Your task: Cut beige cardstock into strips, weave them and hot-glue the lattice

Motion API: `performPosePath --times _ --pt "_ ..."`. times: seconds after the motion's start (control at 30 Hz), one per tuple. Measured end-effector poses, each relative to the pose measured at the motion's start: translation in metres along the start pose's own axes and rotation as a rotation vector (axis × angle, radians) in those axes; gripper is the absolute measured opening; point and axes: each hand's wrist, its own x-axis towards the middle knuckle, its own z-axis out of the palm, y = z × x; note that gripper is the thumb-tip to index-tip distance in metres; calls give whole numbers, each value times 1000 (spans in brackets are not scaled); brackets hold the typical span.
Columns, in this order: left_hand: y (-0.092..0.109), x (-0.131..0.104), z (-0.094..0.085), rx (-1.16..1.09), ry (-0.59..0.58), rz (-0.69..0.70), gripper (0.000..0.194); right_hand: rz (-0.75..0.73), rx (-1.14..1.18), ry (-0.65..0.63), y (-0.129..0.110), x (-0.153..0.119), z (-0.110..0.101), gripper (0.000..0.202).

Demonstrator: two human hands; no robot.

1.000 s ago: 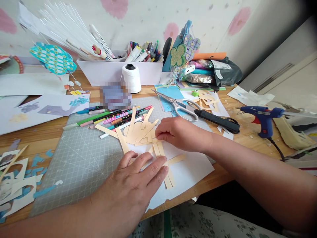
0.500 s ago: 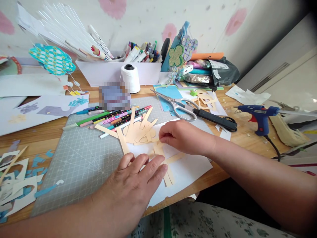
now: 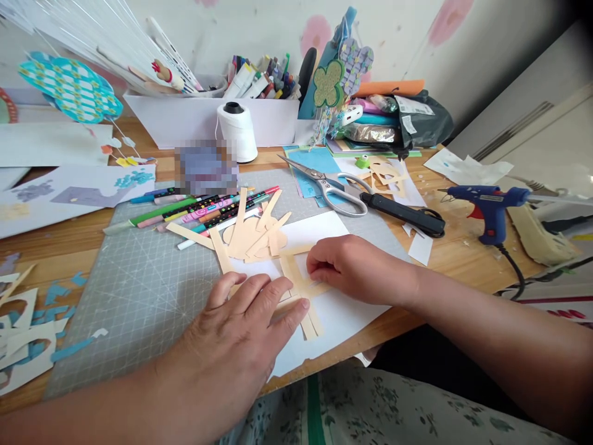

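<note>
My left hand (image 3: 252, 324) lies with its fingers stretched and apart over cream paper strips (image 3: 312, 321), pressing them on a white sheet of paper (image 3: 345, 330). These strips cross one another, some upright and some sideways. My right hand (image 3: 354, 269) is closed, fingers curled and thumb tucked in, just above the right side of the crossing strips. Whatever its fingertips pinch is hidden. Beyond my hands, a loose pile of cream strips and rounded cut-outs (image 3: 248, 235) rests on the sheet and the grey cutting mat (image 3: 152, 296).
Colored pens (image 3: 204, 213) lie behind the pile. Scissors (image 3: 324, 182) and a black-handled cutter (image 3: 403, 213) are beyond my right hand. A blue glue gun (image 3: 491, 207) stands at right. Paper scraps (image 3: 32, 340) lie at left; a white thread cone (image 3: 238, 133) stands at the back.
My right hand has moved a little right and down, nearer the sideways strips. My left hand stays spread on the strips, its fingers slightly shifted. The view has tilted slightly.
</note>
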Motion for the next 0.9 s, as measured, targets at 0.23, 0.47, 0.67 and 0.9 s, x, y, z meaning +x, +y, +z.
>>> performPosePath --times 0.23,0.47,0.67,0.9 --pt "-1 1 -3 -22 -51 18 41 -37 -23 -41 3 -2 -5 17" --pt "-2 2 -4 -57 -61 23 48 -47 -54 -25 10 -1 -7 17" --pt "-1 2 -5 -75 -70 22 41 -46 -57 -41 10 -3 -9 14" --pt "-2 2 -6 -72 -73 44 35 -38 -28 -61 9 -4 -8 15"
